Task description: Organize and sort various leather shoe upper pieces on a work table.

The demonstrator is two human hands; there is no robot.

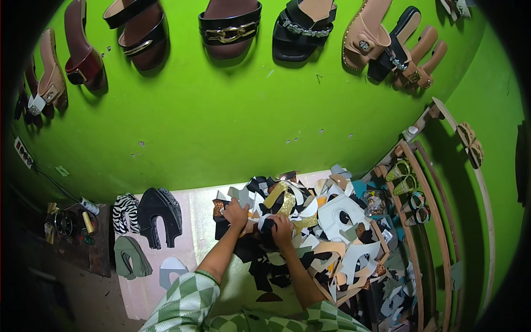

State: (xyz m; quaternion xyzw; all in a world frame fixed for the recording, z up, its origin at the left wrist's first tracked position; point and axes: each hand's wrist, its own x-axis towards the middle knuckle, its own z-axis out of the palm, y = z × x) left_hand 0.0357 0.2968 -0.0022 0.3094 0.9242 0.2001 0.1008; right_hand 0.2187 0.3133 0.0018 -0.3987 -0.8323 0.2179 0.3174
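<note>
A heap of cut material scraps [337, 213] in black, white, tan, gold and leopard print lies on the pale table. My left hand [237, 214] reaches into the heap's left edge, fingers apart beside grey-green and leopard-print pieces. Close to its right, my right hand [282, 231] has its fingers closed on a black scrap [266, 226]. Just beyond the hands lies a glittery gold piece [287, 202]. Dark offcuts [268, 274] spread below my right hand, partly covered by its forearm.
Stacked U-shaped pieces in zebra print [126, 213], black [157, 213] and green [131, 257] lie at the table's left, near a grey-white piece [172, 271]. Sandals [229, 30] hang on the green wall. A wooden rack [434, 221] with sandals stands right; a dark side table [77, 238] stands left.
</note>
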